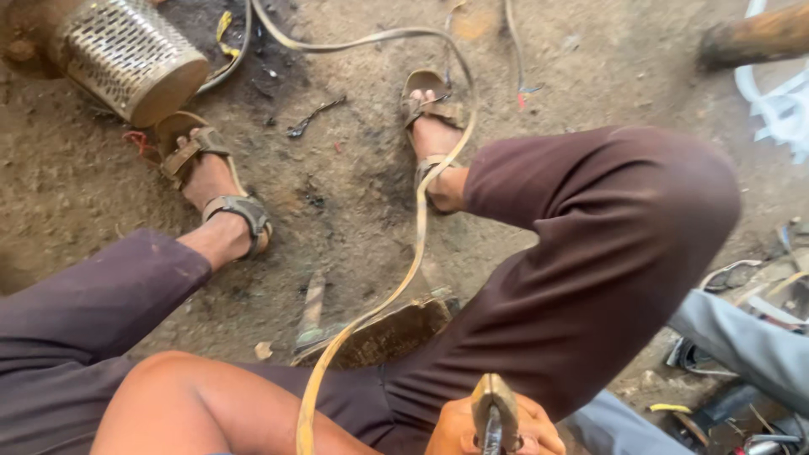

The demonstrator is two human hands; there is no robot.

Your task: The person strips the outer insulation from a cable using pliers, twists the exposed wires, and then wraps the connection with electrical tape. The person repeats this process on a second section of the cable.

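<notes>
My left forearm (211, 409) reaches across the bottom of the view to my left hand (459, 434), which is closed around a worn metal tool with a narrow jaw-like head (495, 409). The hand is low at the frame's edge, in front of my right knee in dark maroon trousers (607, 253). A yellowish flat cable (417, 227) runs from beside my forearm up between my legs and loops past my right sandalled foot (434, 135). My right hand is out of view.
Dirt floor all around. A perforated metal cylinder (126, 55) lies top left by my left sandalled foot (211, 181). A wooden block (396, 333) and metal scrap (312, 312) sit between my legs. A log (758, 34) lies top right; another person's grey trouser leg (742, 345) is bottom right.
</notes>
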